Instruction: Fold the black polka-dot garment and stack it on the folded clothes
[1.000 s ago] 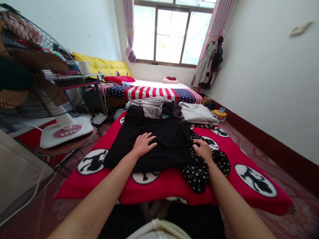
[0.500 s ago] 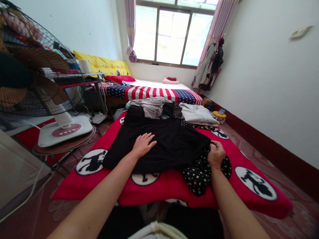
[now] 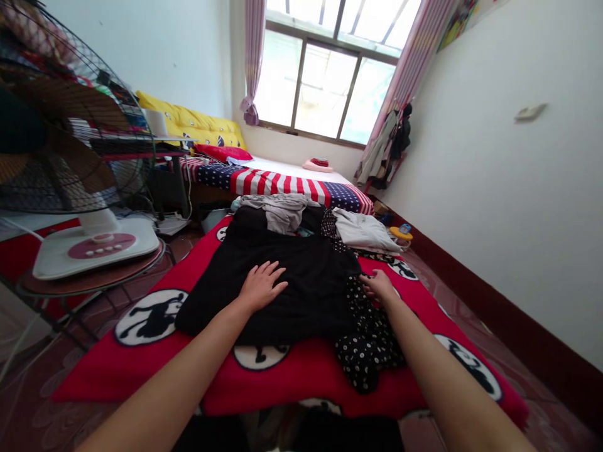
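A black garment (image 3: 301, 282) lies spread on a red blanket (image 3: 141, 370) printed with black-and-white round figures. My left hand (image 3: 260, 286) rests flat on the black cloth, fingers stretched out. My right hand (image 3: 378, 285) sits at the garment's right edge, on black fabric with white dots (image 3: 367, 345). Its fingers curl down onto the cloth; whether they pinch it is unclear.
Grey (image 3: 282, 210) and white (image 3: 362, 229) clothes are heaped at the blanket's far end. Behind them is a bed with a stars-and-stripes cover (image 3: 282, 182). A large fan (image 3: 70, 188) stands left on a low round table. A wall with a dark skirting (image 3: 518, 314) runs along the right.
My right hand let the black edge down from a raised, gripped fold and moved left to the garment's edge. The view tilted up a little. My left hand stayed put.
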`<action>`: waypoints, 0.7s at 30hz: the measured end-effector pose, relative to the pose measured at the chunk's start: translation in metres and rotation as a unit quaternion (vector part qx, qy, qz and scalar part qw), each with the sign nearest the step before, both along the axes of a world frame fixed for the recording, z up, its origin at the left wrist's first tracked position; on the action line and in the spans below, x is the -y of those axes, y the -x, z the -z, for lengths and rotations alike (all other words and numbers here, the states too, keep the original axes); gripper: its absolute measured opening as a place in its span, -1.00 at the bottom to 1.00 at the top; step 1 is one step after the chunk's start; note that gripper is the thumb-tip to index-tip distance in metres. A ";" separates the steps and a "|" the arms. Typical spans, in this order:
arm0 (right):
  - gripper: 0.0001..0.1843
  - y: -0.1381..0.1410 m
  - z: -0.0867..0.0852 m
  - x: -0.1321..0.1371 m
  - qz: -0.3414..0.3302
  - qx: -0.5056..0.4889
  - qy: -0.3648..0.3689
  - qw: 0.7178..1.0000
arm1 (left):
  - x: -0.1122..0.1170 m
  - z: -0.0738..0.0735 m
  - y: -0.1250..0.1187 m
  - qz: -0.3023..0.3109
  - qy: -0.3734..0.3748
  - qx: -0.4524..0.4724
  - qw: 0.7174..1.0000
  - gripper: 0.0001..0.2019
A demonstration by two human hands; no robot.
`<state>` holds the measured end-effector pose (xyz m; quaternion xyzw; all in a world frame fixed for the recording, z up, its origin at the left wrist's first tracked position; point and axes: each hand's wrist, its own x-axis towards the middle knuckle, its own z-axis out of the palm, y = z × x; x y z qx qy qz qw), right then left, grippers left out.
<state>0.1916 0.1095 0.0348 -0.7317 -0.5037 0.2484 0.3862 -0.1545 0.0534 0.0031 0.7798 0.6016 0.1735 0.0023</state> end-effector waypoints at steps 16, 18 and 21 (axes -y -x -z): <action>-0.81 -0.050 -0.067 -0.026 0.033 0.241 -0.039 0.969 | -0.001 0.001 0.000 0.000 0.002 -0.010 1.000 -0.50; -0.72 -0.048 -0.058 -0.016 0.049 0.268 -0.055 0.961 | 0.000 0.001 -0.001 -0.001 0.004 -0.009 1.000 -0.50; -0.61 -0.022 -0.045 -0.003 0.020 0.282 -0.059 0.957 | 0.001 -0.001 -0.001 0.001 0.004 -0.010 1.000 -0.49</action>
